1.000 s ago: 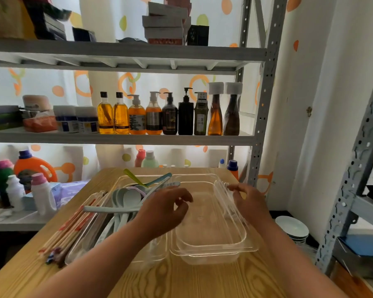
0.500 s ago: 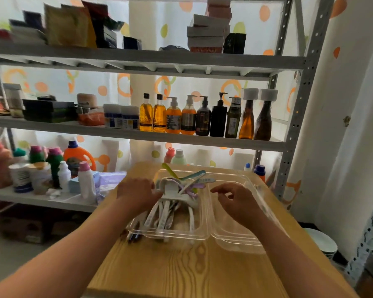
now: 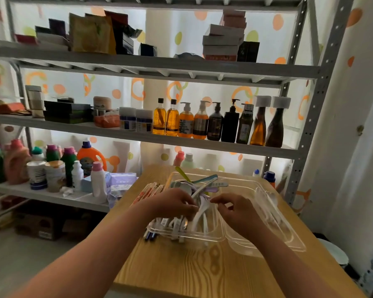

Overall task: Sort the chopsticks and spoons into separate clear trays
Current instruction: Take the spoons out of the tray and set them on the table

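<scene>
L hand (image 3: 174,203): fingers (image 3: 189,208) curled down tight over a heap of pastel plastic spoons (image 3: 199,184). The tips are against a white plastic spoon (image 3: 199,215) that slants down between both sets of fingers. Blurred there, so can't tell if it's a real grip or just contact.

R hand (image 3: 239,211): fingers (image 3: 218,200) half-curled, tips just beside the top end of the same white spoon. Can't tell whether they've got hold of it.

The spoons lie under and beyond the L fingers in a clear plastic tray (image 3: 205,240), handles fanning away from the fingertips. A few wrapped pcs sit at the wrist-side end.

A second clear plastic tray (image 3: 288,239) is on the outer side of the R fingers, touching the first tray along its rim. What's in it isn't clear, only some see-through stuff along the far wall.

A bundle of red-and-pale chopsticks (image 3: 151,192) is on the outer side of the L fingers, beside the spoon tray and not in it.

All of this is on a light wooden bench (image 3: 202,274).

Beyond the fingertips stands a grey metal shelf rack (image 3: 138,65), with a row of amber and dark bottles (image 3: 215,123) on the mid shelf.
</scene>
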Motion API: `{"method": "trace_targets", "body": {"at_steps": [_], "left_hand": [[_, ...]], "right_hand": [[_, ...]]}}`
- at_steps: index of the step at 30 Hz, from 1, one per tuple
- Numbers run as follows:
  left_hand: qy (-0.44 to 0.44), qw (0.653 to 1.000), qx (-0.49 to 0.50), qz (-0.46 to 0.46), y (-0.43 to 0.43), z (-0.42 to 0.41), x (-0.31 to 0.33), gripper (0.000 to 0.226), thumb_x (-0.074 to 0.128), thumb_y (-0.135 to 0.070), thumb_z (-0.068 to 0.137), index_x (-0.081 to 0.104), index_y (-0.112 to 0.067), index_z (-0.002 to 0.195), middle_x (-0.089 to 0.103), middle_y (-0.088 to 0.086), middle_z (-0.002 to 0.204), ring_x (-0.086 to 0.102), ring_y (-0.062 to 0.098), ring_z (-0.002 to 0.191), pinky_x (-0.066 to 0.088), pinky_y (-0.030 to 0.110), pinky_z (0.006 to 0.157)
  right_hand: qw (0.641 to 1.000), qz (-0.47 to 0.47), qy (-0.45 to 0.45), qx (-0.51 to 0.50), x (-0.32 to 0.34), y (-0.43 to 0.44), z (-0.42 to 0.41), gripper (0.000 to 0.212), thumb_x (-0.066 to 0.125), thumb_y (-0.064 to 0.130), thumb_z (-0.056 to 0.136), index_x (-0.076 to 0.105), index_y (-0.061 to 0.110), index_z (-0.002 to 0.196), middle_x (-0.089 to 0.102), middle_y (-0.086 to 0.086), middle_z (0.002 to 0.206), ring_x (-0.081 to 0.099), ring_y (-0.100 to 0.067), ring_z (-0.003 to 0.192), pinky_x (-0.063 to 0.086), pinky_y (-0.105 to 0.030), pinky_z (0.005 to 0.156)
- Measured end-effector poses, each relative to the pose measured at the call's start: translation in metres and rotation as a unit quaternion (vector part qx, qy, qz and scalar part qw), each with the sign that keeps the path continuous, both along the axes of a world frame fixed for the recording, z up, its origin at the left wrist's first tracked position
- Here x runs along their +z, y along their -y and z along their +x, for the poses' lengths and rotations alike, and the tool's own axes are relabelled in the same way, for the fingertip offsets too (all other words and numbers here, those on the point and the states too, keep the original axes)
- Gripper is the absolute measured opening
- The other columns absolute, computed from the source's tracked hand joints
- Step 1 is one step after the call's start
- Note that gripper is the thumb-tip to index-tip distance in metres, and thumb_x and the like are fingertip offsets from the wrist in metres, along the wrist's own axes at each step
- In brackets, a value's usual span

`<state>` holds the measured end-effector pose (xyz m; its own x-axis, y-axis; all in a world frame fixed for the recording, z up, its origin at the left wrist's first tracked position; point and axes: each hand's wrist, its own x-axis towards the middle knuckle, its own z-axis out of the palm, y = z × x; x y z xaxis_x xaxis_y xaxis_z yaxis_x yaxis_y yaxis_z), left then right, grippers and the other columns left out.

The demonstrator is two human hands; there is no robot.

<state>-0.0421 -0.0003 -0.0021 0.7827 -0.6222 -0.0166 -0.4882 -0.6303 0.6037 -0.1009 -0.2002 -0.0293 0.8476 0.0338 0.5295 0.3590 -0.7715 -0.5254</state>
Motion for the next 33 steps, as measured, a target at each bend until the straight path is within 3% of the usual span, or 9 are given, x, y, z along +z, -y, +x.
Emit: {"method": "trace_targets", "body": {"at_steps": [2,6,10,13,18,22,28,33], "left_hand": [[-0.035,0.999,-0.024,-0.021,0.006,-0.005,-0.001,0.023,0.054,-0.017,0.096,0.063,-0.010,0.117,0.068,-0.003,0.091,0.061,-0.004,0.070,0.047,0.012,0.065],[0.110,0.989,0.064,0.071,-0.002,0.003,-0.014,0.022,0.059,-0.018,0.092,0.065,-0.018,0.113,0.066,0.000,0.111,0.060,0.010,0.095,0.050,0.026,0.088],[0.192,0.951,0.137,0.202,0.001,0.010,-0.023,0.019,0.057,-0.021,0.092,0.064,-0.015,0.109,0.066,0.004,0.109,0.063,0.019,0.097,0.053,0.036,0.088],[0.176,0.945,0.126,0.245,0.008,0.009,-0.022,0.026,0.056,-0.012,0.091,0.061,-0.014,0.117,0.064,0.006,0.112,0.061,0.023,0.101,0.052,0.039,0.090],[0.176,0.944,0.113,0.255,0.004,0.012,-0.028,0.046,0.064,-0.029,0.088,0.052,-0.032,0.133,0.060,-0.003,0.124,0.058,0.019,0.109,0.050,0.032,0.084],[0.189,0.940,0.116,0.261,0.005,0.008,-0.031,0.053,0.064,-0.026,0.087,0.037,-0.028,0.133,0.058,0.003,0.124,0.056,0.024,0.110,0.051,0.039,0.086],[0.184,0.942,0.119,0.252,0.005,0.006,-0.029,0.043,0.058,-0.015,0.088,0.041,-0.027,0.126,0.058,0.004,0.115,0.058,0.024,0.103,0.050,0.038,0.083],[0.173,0.962,0.141,0.156,0.001,0.005,-0.028,0.044,0.064,-0.020,0.084,0.040,-0.025,0.120,0.060,0.002,0.101,0.060,0.022,0.094,0.054,0.039,0.083]], "right_hand": [[1.000,0.003,-0.001,-0.001,-0.001,-0.003,0.000,0.019,0.059,0.009,0.088,0.071,0.018,0.099,0.067,0.008,0.093,0.056,0.004,0.080,0.044,-0.006,0.070],[1.000,0.012,-0.005,0.004,-0.004,-0.007,-0.003,0.019,0.059,0.009,0.088,0.072,0.019,0.099,0.063,0.014,0.089,0.056,0.007,0.079,0.042,-0.003,0.069],[1.000,0.003,-0.010,0.005,-0.010,-0.013,0.000,0.020,0.059,0.011,0.088,0.071,0.021,0.100,0.065,0.013,0.092,0.055,0.009,0.079,0.041,-0.002,0.069],[1.000,-0.009,-0.009,0.006,-0.013,-0.020,0.003,0.020,0.058,0.011,0.088,0.072,0.021,0.100,0.068,0.007,0.094,0.056,0.006,0.079,0.040,-0.003,0.070],[0.999,-0.032,-0.004,0.003,-0.014,-0.033,0.009,0.019,0.057,0.014,0.087,0.073,0.018,0.098,0.070,0.002,0.096,0.061,-0.010,0.091,0.048,-0.023,0.083],[0.999,-0.028,-0.020,0.009,-0.017,-0.037,0.014,0.021,0.057,0.014,0.087,0.072,0.017,0.101,0.070,0.002,0.098,0.060,-0.011,0.092,0.048,-0.024,0.084],[0.999,-0.027,-0.025,0.011,-0.022,-0.040,0.014,0.022,0.055,0.012,0.087,0.072,0.018,0.099,0.070,0.003,0.093,0.060,-0.008,0.086,0.048,-0.019,0.079],[0.999,-0.036,-0.029,0.005,-0.022,-0.039,0.013,0.019,0.055,0.014,0.088,0.071,0.017,0.098,0.069,0.002,0.094,0.058,-0.008,0.086,0.047,-0.019,0.079]]}}
